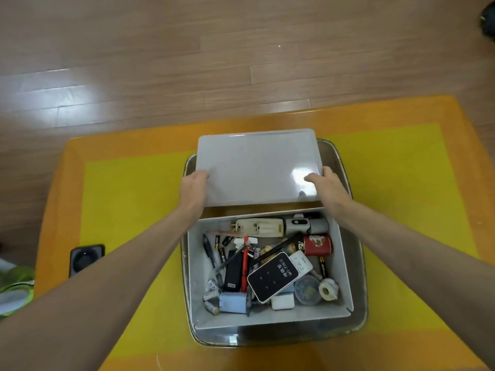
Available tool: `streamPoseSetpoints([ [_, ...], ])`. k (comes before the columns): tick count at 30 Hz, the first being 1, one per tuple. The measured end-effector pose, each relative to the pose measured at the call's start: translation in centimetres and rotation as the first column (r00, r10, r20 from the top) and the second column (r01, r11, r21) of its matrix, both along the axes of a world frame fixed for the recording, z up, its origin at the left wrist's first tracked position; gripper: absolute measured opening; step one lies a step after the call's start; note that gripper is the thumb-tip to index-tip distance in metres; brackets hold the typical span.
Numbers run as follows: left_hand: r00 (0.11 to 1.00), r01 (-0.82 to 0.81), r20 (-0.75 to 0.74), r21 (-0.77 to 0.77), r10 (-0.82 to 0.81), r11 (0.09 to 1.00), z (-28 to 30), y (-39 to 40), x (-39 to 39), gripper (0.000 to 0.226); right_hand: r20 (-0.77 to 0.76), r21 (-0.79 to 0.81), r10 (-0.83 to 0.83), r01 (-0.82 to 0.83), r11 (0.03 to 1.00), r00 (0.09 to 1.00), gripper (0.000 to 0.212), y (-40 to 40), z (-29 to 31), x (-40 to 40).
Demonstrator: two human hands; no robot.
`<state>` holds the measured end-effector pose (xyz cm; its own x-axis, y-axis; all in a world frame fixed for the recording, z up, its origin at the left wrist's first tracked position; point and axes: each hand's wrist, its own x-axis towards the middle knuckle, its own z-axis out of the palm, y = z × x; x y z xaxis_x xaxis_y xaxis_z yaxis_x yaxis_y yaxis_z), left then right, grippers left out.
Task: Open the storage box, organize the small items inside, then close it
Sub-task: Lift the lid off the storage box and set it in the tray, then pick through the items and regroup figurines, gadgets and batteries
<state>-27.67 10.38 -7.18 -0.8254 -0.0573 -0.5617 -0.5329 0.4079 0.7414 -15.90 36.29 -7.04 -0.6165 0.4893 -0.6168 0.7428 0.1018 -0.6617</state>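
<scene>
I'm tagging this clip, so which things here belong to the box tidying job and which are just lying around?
Job: storage box, lid held by left hand and right hand, small items inside.
Lying about: black device on the table, green thing.

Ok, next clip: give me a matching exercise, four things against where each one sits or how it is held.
Things:
1. flat grey plastic lid
2. red cylindrical can
3. black-faced white Wi-Fi device
4. small black square gadget

Places:
A. on the yellow mat, left of the box
B. on top of the jumble, near the middle of the white storage box
C. held at both ends by the left hand and right hand
D. in the box, near its right wall

Pairs: 1-C, 2-D, 3-B, 4-A
</scene>
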Motion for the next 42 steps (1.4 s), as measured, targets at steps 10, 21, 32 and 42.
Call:
streamPoseSetpoints([
  [10,0.945,0.325,0.098,-0.191,-0.311,0.926,-1.8,-0.4,0.8,0.035,0.127,-0.050,-0.027,0.034,0.998,0.992,0.057,1.0,-2.5,1.0],
  [21,0.856,0.349,-0.349,-0.156,-0.382,0.924,3.1,0.7,9.5,0.042,-0.208,0.041,-0.253,0.267,0.963,0.945,0.034,-2.1,1.3,11.8],
  [32,0.599,0.678,-0.213,-0.379,-0.772,0.630,3.2,1.9,23.9,0.050,0.040,0.031,-0.425,0.424,0.905,0.904,0.026,-3.9,-0.5,29.0],
  [42,0.537,0.612,-0.077,-0.650,-0.840,0.451,1.1,3.6,24.5,0.075,-0.015,0.323,-0.391,0.375,0.869,0.920,0.065,3.7,-1.5,27.7],
])
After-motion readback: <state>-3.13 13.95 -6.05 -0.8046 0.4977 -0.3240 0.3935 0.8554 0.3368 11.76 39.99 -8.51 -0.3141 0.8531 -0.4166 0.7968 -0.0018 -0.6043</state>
